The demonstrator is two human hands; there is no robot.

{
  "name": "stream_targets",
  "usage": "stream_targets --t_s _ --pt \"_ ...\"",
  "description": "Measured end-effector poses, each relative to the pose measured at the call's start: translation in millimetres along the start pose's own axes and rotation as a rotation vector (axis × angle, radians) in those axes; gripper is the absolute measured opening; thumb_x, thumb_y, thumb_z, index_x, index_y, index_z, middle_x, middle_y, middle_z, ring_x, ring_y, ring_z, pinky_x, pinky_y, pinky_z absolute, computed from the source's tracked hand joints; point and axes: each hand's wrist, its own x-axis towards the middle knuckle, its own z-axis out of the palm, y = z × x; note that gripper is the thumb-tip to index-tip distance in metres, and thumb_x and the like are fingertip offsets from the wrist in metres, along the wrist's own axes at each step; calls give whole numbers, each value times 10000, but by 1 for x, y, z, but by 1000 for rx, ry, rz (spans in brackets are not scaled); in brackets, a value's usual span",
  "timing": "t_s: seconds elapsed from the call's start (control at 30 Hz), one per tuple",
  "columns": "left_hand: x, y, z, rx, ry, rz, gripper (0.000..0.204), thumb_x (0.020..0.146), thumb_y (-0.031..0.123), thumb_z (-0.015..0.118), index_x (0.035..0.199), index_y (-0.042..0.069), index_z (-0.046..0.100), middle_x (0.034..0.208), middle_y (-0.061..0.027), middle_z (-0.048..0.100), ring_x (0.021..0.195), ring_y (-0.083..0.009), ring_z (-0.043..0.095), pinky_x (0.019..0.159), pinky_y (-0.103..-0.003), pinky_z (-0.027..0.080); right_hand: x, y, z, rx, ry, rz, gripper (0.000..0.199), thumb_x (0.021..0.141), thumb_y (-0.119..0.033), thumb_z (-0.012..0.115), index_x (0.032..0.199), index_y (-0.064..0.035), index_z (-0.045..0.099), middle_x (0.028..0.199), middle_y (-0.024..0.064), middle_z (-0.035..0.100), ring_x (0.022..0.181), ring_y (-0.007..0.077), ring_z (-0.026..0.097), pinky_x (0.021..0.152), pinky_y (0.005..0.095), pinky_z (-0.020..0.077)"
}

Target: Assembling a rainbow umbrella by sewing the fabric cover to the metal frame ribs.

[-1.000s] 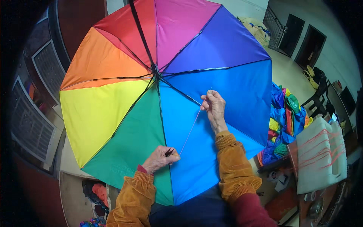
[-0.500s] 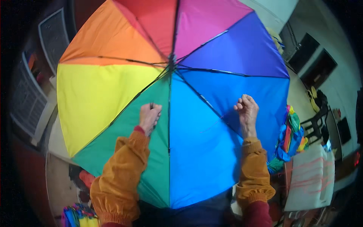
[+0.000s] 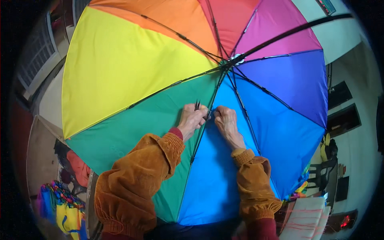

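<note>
An open rainbow umbrella [image 3: 132,68] fills the view with its inside showing, black ribs and shaft [image 3: 296,30] included. My left hand [image 3: 192,121] is closed over the green panel, around small dark thread snips [image 3: 197,105] whose two points stick up past the fingers. Just across the rib [image 3: 199,140] between the green and blue panels, my right hand [image 3: 227,124] is pinched at the fingertips, close to that rib. Whatever lies in its pinch is too small to make out. Both hands are almost touching.
Folded multicoloured fabric [image 3: 68,208] lies at lower left, near a red-orange cloth [image 3: 78,166]. At lower right stands a pale block-like surface [image 3: 302,218] strewn with pink threads. Beyond it is a dark chair [image 3: 322,172].
My right hand has moved left from the blue panel to the rib, and my left hand has come right to meet it. The umbrella has tilted, its shaft now leaning to the upper right.
</note>
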Motion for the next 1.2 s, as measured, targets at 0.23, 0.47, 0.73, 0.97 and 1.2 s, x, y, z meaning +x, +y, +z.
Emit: stream_targets --t_s 0.23,0.47,0.73,0.97,1.2 --pt "3 5 2 -140 10 1 64 806 86 595 788 26 578 668 -26 556 461 -49 452 334 -181 287 2 -6 -3 7 -48 -3 130 761 -53 526 654 18 508 638 204 534 578 365 527 530 445 398" --pt "11 -3 3 -218 -21 -7 75 821 122 600 799 66 556 645 -5 511 445 -39 413 339 -176 263 7 3 3 81 -40 -97 93 751 -16 534 663 10 515 661 194 540 604 347 533 524 432 405" --pt "13 -3 4 -303 -64 -2 144 824 156 600 743 95 498 600 35 452 437 -38 362 357 -187 246 0 -3 22 65 129 -58 36 743 16 531 708 8 536 674 182 552 632 344 551 531 417 418" --pt "27 -11 9 68 95 321 165 822 177 585 734 85 479 589 23 439 494 -46 378 411 -219 300 -1 -11 16 109 166 18 51 736 11 536 777 4 566 694 176 566 650 337 559 565 413 435" --pt "27 -7 6 273 143 410 167 794 138 563 711 39 458 593 -46 447 551 -117 422 490 -295 372 -4 -19 11 86 148 138 54 744 -6 562 796 6 572 703 174 569 665 323 562 585 408 439"
